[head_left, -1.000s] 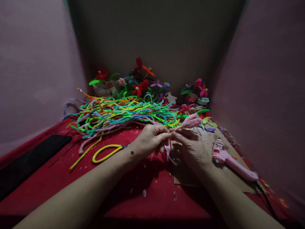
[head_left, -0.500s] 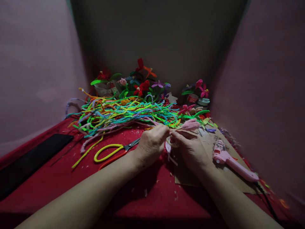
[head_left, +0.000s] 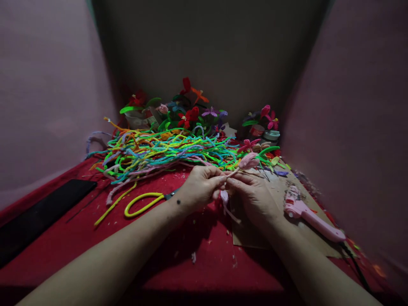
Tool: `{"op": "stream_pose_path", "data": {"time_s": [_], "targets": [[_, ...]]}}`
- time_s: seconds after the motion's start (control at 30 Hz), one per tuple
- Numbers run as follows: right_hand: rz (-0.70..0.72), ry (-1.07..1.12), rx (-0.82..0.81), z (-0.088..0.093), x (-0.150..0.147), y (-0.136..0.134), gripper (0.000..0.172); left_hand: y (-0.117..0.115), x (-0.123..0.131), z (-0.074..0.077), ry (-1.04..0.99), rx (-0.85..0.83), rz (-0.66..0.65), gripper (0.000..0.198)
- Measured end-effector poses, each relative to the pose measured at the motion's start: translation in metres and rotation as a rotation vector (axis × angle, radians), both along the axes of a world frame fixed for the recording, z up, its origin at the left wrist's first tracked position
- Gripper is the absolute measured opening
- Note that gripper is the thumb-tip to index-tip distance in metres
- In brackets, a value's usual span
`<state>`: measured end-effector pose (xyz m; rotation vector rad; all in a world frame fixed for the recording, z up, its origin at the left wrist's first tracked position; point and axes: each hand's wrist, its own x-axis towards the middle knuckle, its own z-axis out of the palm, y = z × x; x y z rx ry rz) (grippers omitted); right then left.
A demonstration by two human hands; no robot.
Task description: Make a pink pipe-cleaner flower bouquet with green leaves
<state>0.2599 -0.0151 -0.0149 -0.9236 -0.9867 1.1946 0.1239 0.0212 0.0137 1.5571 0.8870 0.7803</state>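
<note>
A pale pink pipe-cleaner flower (head_left: 249, 161) points up and to the right from between my hands. My left hand (head_left: 205, 185) pinches the lower end of its stem between thumb and fingers. Close against it, my right hand (head_left: 253, 193) is closed on the same stem, thumb and forefinger meeting the left fingertips. Below the fingers a lilac pipe-cleaner piece (head_left: 225, 199) with a pale tail hangs or lies on the cloth; I cannot tell which. Scissors with a yellow handle (head_left: 143, 204) lie partly hidden under my left forearm.
A heap of colourful pipe cleaners (head_left: 172, 148) stretches behind my hands, with finished flowers (head_left: 191, 117) further back. On the right, a pink glue gun (head_left: 314, 219) rests on a cardboard sheet (head_left: 306, 242). A flat black object (head_left: 47, 212) lies left on the red cloth (head_left: 191, 276).
My left hand has rolled over, so its thumb now shows and the wrist covers more of the scissors. The pink flower has tilted more upright and shifted slightly left.
</note>
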Motion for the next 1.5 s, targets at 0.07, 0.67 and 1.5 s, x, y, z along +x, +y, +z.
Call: {"op": "stream_pose_path", "data": {"time_s": [0.07,0.67,1.5], "targets": [[-0.034,-0.043,-0.003,0.0,0.0,0.0,0.009,0.001,0.0,0.002,-0.013,-0.1,-0.041,0.017],[-0.227,-0.148,0.104,0.002,-0.002,-0.005,0.006,0.002,0.001,-0.025,0.151,0.844,0.158,0.01],[-0.106,0.047,0.059,0.005,-0.003,-0.004,0.009,0.005,0.0,-0.009,-0.153,-0.059,-0.199,0.022]]}}
